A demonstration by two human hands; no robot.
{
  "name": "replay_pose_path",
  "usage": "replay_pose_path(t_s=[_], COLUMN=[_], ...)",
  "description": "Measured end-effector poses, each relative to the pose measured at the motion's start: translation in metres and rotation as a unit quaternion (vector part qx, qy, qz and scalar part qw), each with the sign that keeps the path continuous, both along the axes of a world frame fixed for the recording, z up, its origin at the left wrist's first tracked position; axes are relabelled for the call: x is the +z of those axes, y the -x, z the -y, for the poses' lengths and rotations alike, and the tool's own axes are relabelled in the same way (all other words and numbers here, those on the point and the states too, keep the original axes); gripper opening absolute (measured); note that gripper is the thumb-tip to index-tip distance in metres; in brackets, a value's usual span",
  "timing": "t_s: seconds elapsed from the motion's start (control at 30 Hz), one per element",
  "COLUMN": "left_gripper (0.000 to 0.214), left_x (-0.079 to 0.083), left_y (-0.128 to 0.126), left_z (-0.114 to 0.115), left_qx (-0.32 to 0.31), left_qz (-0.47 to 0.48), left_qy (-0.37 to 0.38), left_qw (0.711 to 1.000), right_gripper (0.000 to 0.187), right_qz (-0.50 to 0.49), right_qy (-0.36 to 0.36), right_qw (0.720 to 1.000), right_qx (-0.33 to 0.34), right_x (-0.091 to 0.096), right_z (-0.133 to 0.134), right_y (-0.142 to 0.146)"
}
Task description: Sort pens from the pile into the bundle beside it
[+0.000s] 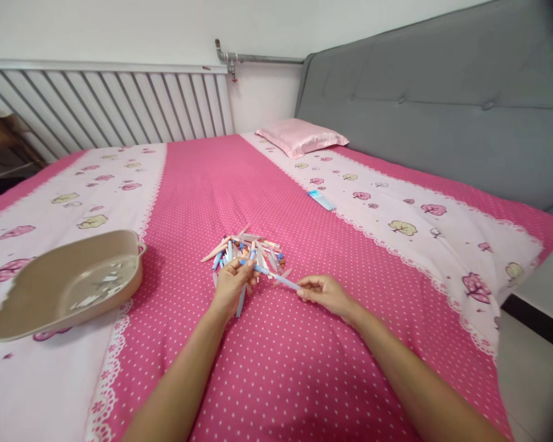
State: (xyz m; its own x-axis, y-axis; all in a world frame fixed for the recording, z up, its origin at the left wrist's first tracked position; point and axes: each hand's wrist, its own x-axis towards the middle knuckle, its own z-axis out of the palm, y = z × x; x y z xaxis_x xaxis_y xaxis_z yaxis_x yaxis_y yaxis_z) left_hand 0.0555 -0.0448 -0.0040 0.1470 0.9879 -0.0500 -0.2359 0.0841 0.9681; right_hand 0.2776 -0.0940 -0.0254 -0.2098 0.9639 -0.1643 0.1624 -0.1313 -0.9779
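Observation:
Over a heap of loose pen parts [225,250], my left hand [233,283] is closed on a blue pen piece [258,268]. My right hand [325,294] pinches the far end of a pale, see-through pen barrel [287,282]. These two pieces lie in one line, end to end; whether they are joined I cannot tell. Below my left fingers a grey-blue stick-like piece [241,302] points down, and I cannot make out whether that hand holds it too. The heap has white, peach, blue and orange pieces, partly hidden by my left hand.
To the left stands a beige plastic basin [69,258] with small white and grey pieces inside. Several blue pens [321,200] lie side by side further back on the pink dotted bedspread [203,184]. A pink pillow [301,136] rests near the grey headboard [424,104].

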Motion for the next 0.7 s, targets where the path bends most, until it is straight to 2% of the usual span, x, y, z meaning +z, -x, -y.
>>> replay_pose_path(t_s=[0.33,0.7], left_gripper=[0.037,0.04], left_x=[-0.0029,-0.0031], left_y=[-0.0012,0.0003], left_z=[0.0005,-0.0005], left_qx=[-0.017,-0.03], left_qz=[-0.061,-0.082], left_qy=[-0.014,-0.01], left_qw=[0.998,0.996], right_gripper=[0.037,0.036], right_qz=[0.002,-0.004], right_qy=[-0.006,-0.011], right_qw=[1.0,1.0], right_qx=[0.001,-0.005], right_x=[0.0001,-0.0008], right_z=[0.001,0.0002], right_y=[0.0004,0.0])
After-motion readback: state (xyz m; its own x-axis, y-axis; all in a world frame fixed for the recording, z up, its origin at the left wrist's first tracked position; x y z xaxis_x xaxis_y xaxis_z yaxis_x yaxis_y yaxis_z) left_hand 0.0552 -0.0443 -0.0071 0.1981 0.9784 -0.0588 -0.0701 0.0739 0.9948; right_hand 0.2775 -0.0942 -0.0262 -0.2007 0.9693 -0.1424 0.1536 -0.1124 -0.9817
